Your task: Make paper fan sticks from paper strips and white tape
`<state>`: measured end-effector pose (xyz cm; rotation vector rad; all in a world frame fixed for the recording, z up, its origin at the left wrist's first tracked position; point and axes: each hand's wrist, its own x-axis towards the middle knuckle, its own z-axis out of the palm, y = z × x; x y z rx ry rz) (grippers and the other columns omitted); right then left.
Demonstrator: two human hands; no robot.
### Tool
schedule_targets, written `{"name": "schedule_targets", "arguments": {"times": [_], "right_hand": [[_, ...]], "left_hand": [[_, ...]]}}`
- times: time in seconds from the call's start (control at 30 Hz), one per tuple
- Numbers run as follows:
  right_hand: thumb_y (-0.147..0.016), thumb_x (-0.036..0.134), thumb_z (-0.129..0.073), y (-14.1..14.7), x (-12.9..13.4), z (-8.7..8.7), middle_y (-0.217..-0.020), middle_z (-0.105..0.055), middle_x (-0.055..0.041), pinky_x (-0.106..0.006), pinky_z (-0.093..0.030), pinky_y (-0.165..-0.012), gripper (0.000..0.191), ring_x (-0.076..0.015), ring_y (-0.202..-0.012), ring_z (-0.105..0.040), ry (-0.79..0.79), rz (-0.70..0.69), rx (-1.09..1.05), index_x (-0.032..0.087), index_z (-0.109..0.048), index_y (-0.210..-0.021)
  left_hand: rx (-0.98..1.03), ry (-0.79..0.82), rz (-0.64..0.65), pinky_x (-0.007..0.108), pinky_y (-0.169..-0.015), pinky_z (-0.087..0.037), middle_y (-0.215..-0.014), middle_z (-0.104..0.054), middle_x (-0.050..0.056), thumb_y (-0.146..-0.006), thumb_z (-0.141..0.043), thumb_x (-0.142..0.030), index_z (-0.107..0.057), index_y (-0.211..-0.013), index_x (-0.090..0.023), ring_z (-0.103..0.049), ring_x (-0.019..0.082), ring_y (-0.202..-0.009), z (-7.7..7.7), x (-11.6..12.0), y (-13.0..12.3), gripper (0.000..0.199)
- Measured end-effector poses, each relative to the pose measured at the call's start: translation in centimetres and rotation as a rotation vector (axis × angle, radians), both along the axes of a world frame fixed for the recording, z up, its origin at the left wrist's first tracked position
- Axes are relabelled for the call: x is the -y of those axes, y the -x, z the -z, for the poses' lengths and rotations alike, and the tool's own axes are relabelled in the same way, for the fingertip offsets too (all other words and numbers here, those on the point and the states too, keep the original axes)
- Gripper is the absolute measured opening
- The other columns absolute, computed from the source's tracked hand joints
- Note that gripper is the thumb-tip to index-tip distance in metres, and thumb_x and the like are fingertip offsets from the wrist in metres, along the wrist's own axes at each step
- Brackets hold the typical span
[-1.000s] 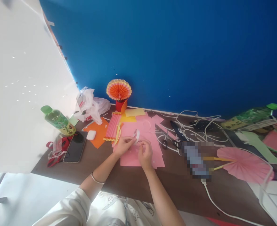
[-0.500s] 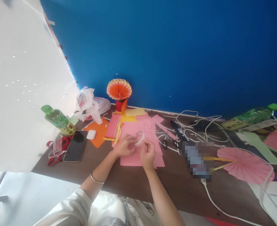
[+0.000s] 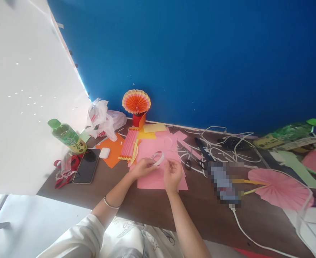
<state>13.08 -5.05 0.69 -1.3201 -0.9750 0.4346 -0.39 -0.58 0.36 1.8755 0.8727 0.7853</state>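
My left hand grips a white roll of tape at its lower left side, holding it over the pink paper sheets. Just right of the roll, my right hand is closed in a pinch, apart from the ring. What sits between those fingertips is too small to make out. Left of the roll lies a pleated pink paper strip with orange and yellow edges. A pair of scissors rests to the right of the pink sheets.
A round paper fan stands at the back against the blue wall. Leftward are a green-capped bottle, a phone and a white case. Tangled white cables, a blurred-out device and a pink pleated fan occupy the right.
My right hand has moved a little to the right, widening the gap from the tape roll. The roll has shifted slightly in my left hand, whose fingers have drawn closer around it.
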Motion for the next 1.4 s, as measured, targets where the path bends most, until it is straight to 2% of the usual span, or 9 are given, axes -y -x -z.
{"name": "schedule_targets", "arguments": {"times": [0.2, 0.5, 0.77, 1.07, 1.4], "right_hand": [[-0.078, 0.029, -0.058, -0.1, 0.0, 0.6, -0.082, -0.061, -0.0048, -0.033, -0.048, -0.075, 0.015, -0.0167, -0.08, -0.059, -0.014, 0.006, 0.032, 0.017, -0.056, -0.088], [-0.08, 0.026, -0.056, -0.1, 0.0, 1.0, -0.08, -0.059, -0.004, -0.032, -0.049, -0.074, 0.009, -0.0155, -0.078, -0.058, -0.065, -0.049, 0.057, 0.017, -0.055, -0.084], [-0.079, 0.027, -0.056, 0.0, 0.0, 0.8, -0.079, -0.059, -0.0041, -0.033, -0.049, -0.073, 0.01, -0.016, -0.078, -0.058, -0.055, -0.053, 0.038, 0.018, -0.054, -0.081], [-0.079, 0.026, -0.054, 0.1, 0.1, 0.5, -0.078, -0.059, -0.0039, -0.032, -0.049, -0.072, 0.009, -0.016, -0.077, -0.058, -0.041, -0.055, 0.055, 0.018, -0.053, -0.079], [-0.079, 0.025, -0.053, 0.2, 0.2, 0.4, -0.078, -0.059, -0.0037, -0.032, -0.049, -0.071, 0.007, -0.0156, -0.076, -0.058, -0.048, -0.07, 0.078, 0.018, -0.052, -0.079]], "left_hand": [[-0.043, 0.011, -0.01, 0.023, -0.065, -0.041, -0.076, -0.066, 0.003, -0.08, -0.053, -0.043, -0.067, -0.081, -0.014, -0.055, 0.014, -0.072, 0.1, 0.0, -0.1, 0.032], [-0.109, -0.078, -0.085, 0.021, -0.058, -0.036, -0.064, -0.06, 0.001, -0.081, -0.05, -0.047, -0.064, -0.072, -0.013, -0.05, 0.012, -0.062, 0.0, 0.3, -0.2, 0.038], [-0.172, -0.166, -0.126, 0.021, -0.053, -0.029, -0.051, -0.042, -0.004, -0.08, -0.047, -0.051, -0.05, -0.056, -0.015, -0.035, 0.008, -0.052, 1.1, 0.1, -0.4, 0.044], [-0.211, -0.18, -0.141, 0.022, -0.051, -0.022, -0.049, -0.031, -0.005, -0.081, -0.047, -0.049, -0.039, -0.05, -0.016, -0.027, 0.008, -0.051, 1.2, 0.0, -0.4, 0.046], [-0.192, -0.208, -0.145, 0.023, -0.051, -0.02, -0.048, -0.029, -0.005, -0.082, -0.046, -0.051, -0.039, -0.049, -0.015, -0.024, 0.008, -0.051, 0.7, 0.1, -0.4, 0.048]]}}
